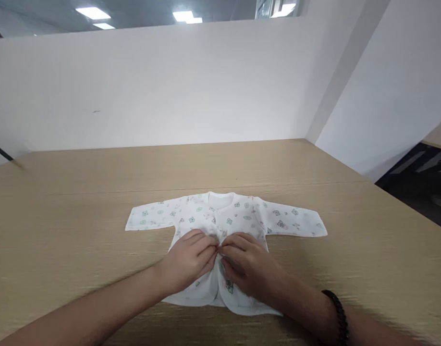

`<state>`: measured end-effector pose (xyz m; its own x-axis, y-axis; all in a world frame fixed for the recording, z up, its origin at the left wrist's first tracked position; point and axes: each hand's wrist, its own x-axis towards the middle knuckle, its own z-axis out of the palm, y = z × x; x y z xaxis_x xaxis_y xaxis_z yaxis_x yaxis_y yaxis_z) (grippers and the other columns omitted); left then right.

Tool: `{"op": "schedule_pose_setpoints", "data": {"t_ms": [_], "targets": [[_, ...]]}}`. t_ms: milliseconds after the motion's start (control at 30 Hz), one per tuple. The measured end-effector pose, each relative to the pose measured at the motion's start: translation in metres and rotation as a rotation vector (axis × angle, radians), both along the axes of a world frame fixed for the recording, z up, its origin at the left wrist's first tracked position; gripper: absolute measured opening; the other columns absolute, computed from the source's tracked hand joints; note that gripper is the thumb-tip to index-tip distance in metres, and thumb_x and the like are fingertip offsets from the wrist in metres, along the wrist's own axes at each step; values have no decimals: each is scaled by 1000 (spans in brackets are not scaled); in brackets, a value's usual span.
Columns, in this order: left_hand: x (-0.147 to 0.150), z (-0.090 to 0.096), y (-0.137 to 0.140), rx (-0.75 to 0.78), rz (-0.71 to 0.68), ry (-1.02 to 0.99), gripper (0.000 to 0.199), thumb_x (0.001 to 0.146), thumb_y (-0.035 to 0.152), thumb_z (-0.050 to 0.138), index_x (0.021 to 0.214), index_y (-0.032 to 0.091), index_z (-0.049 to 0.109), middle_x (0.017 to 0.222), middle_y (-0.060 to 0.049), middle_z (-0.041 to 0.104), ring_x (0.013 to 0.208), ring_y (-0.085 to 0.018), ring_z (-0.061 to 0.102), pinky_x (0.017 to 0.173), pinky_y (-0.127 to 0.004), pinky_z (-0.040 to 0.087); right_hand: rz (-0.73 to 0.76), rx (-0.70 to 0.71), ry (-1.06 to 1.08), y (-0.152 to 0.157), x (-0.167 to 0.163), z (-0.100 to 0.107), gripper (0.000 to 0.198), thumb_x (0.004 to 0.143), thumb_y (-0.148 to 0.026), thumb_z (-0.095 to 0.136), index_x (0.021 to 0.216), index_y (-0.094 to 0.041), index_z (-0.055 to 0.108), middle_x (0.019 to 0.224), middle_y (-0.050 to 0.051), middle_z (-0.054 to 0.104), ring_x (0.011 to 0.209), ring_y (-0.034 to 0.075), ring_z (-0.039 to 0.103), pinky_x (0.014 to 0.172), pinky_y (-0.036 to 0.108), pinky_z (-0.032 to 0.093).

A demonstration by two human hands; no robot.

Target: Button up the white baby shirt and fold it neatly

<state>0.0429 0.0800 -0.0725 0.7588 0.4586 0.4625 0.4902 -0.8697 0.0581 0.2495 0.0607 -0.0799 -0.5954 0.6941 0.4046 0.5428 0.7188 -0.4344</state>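
Pinching at the front opening of the small white shirt [201, 214], our left hand [193, 254] and right hand [251, 264] meet with fingers closed on the cloth, though we cannot tell what sits between the tips. If we tug unevenly, the front could pucker or an edge slip free; a dragging forearm might skew the hem. The shirt lies flat towards six o'clock on the table [69, 240], dotted with small green and grey motifs, sleeves [150, 217] spread to ten and two, neckline [221, 199] at twelve
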Motion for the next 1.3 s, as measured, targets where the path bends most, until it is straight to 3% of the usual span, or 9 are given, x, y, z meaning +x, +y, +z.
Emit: {"op": "schedule_pose_setpoints", "data": {"t_ms": [167, 367, 533, 667, 767, 900, 1033, 1167, 1300], "targets": [[-7, 4, 10, -227, 156, -133, 32, 94, 29, 52, 124, 19, 52, 127, -12, 58, 121, -26, 52, 101, -44, 45, -24, 17, -62, 7, 8, 3, 34, 86, -32, 64, 116, -19, 56, 122, 12, 59, 117, 27, 50, 100, 46, 43], [-24, -10, 34, -377, 467, 17, 62, 99, 51, 37, 150, 21, 19, 157, -14, 22, 146, -32, 14, 115, -58, 19, -343, -38, -323, 39, 38, -6, 70, 97, -57, 33, 152, -16, 19, 157, 17, 20, 146, 35, 9, 110, 68, 16], [-30, -2, 38, -499, 539, 267, 78, 95, 65, 29, 153, 15, 14, 159, -17, 12, 146, -35, 11, 115, -56, 20, -361, -151, -421, 55, 62, 1, 71, 94, -66, 32, 150, -23, 28, 156, 12, 27, 143, 37, 19, 110, 66, 16], [-28, 19, 26, -414, 574, 323, 78, 92, 69, 29, 150, 17, 27, 149, -19, 37, 132, -40, 39, 102, -56, 35, -334, -159, -311, 58, 67, 16, 53, 94, -62, 37, 120, -21, 59, 128, 13, 57, 119, 31, 50, 98, 51, 39], [-34, 25, 29, -343, 603, 248, 69, 95, 64, 27, 146, 18, 33, 130, -18, 55, 114, -37, 54, 93, -51, 42, -365, -138, -166, 64, 70, 15, 40, 98, -50, 35, 111, -20, 59, 114, 10, 62, 109, 25, 54, 93, 41, 42], [-56, 13, 56, -396, 645, 90, 65, 92, 60, 36, 140, 16, 36, 137, -19, 45, 125, -39, 42, 102, -55, 33, -502, -78, -163, 76, 84, -1, 37, 96, -39, 39, 126, -20, 51, 134, 14, 51, 128, 31, 40, 101, 51, 32], [-71, 1, 75, -515, 512, 10, 49, 90, 60, 40, 116, 19, 49, 129, -14, 51, 122, -34, 43, 103, -49, 35, -483, -125, -150, 86, 97, -8, 26, 95, -35, 36, 102, -20, 57, 116, 13, 61, 114, 30, 50, 95, 49, 36], [-72, 5, 77, -545, 435, -26, 38, 92, 58, 36, 96, 20, 45, 103, -7, 58, 94, -23, 55, 80, -34, 47, -426, -167, -90, 89, 99, 0, 23, 95, -35, 34, 87, -21, 51, 92, 9, 62, 90, 25, 56, 83, 39, 41], [-79, 20, 75, -631, 409, -128, 35, 90, 56, 46, 93, 22, 39, 69, 4, 45, 61, -14, 43, 55, -24, 36, -423, -232, -5, 85, 108, 19, 29, 99, -42, 24, 101, -23, 45, 72, 1, 54, 66, 20, 51, 64, 31, 41]]}}
